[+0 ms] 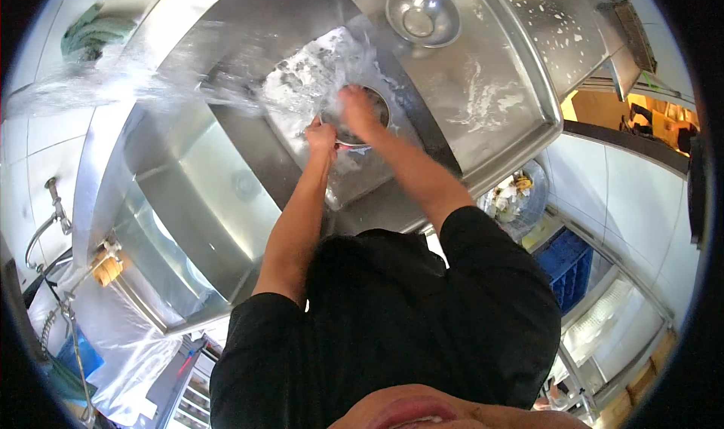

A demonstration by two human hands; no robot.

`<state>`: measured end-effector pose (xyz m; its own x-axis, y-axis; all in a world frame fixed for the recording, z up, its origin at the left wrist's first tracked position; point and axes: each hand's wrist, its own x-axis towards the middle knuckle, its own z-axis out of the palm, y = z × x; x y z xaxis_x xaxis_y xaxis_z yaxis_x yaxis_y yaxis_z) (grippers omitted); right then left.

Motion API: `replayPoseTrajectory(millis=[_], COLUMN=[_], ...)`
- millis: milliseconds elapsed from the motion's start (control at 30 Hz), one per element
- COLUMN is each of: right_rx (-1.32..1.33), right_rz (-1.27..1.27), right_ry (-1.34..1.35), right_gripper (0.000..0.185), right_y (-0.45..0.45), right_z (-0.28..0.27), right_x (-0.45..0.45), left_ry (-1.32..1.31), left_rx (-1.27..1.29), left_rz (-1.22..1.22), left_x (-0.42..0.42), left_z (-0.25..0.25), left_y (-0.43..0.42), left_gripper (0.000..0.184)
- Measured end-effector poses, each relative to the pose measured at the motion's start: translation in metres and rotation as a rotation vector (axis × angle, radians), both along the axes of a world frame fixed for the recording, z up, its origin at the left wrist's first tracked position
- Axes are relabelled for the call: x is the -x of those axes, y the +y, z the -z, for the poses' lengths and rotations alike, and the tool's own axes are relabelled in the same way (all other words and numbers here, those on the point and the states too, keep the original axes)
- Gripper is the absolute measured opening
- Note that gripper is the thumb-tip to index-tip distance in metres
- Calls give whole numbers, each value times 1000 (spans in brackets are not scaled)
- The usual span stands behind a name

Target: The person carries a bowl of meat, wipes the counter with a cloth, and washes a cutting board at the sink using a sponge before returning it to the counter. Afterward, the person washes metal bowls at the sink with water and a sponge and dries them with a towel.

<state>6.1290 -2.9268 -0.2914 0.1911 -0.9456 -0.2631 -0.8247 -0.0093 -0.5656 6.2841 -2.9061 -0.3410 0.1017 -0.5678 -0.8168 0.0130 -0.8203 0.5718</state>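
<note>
A round metal bowl or pan with a shiny rim is in the steel sink, above sudsy water. My left hand grips its near left rim with closed fingers. Across the inside of the vessel reaches my right hand, blurred by motion. Its fingers are smeared, and I cannot make out whether they hold anything. A small reddish patch shows under the vessel's near edge, too unclear to name.
On the steel drainboard to the right stands a metal bowl. Another basin lies left, near a hose tap. A clear container of scraps and a blue crate are at my right.
</note>
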Motion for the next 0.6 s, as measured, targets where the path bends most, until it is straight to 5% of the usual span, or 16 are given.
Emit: replayPoseTrajectory(millis=[67,100,200,233,333,467,533,600], right_rx=[-156,-180,-9,64,-310,-558,-472,-602], right_rz=[-15,-255,-143,-135,104,-217,-472,-398], right_ry=[-72,-248,-95,-59,-281,-357,-201,-433], right_gripper=[28,33,28,30,39,48,51,54], right_y=[17,34,38,31,28,29,16,-3], right_z=[8,24,63,55,2,-53,-68,-65], right_x=[-25,-10,14,19,-25,-8,16,45], left_ry=[106,151,95,56,-115,85,15,62], left_rx=[32,37,-11,32,273,-121,-290,-296], left_rz=[-134,-264,-149,-102,33,-36,101,285], left_x=[-5,2,8,2,4,-54,-24,-9], left_z=[6,-58,-99,-54,-31,-6,-72,-105], left_y=[-14,-18,-4,9,10,-18,-28,-32], left_gripper=[27,33,22,22,23,36,42,44])
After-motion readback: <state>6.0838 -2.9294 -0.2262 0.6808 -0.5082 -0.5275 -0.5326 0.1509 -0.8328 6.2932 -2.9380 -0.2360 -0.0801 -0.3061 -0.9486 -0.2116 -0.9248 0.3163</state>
